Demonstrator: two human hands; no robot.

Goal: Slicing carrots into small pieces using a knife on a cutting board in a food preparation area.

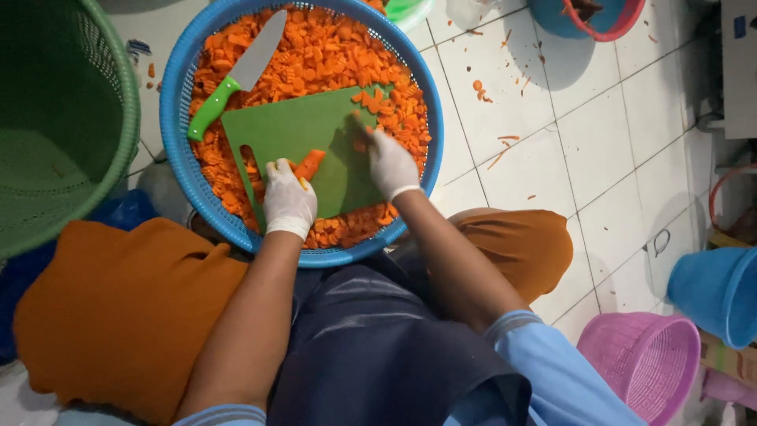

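Observation:
A round blue basket (pixel 177 87) full of sliced carrot pieces (pixel 319 47) sits on the floor in front of me. A green cutting board (pixel 303 130) lies on top of the slices. My left hand (pixel 289 199), in a white glove, grips a carrot piece (pixel 311 163) on the board's near side. My right hand (pixel 390 162), also gloved, rests on the board's right part with fingers touching carrot slices there. A knife with a green handle (pixel 211 108) and a grey blade lies on the carrots at the basket's upper left, away from both hands.
A large green basket (pixel 63 118) stands at the left. On the white tiled floor (pixel 599 150) lie carrot scraps. A pink basket (pixel 643 359) and a blue bucket (pixel 717 292) are at the lower right; a blue and red bowl (pixel 587 16) is at the top.

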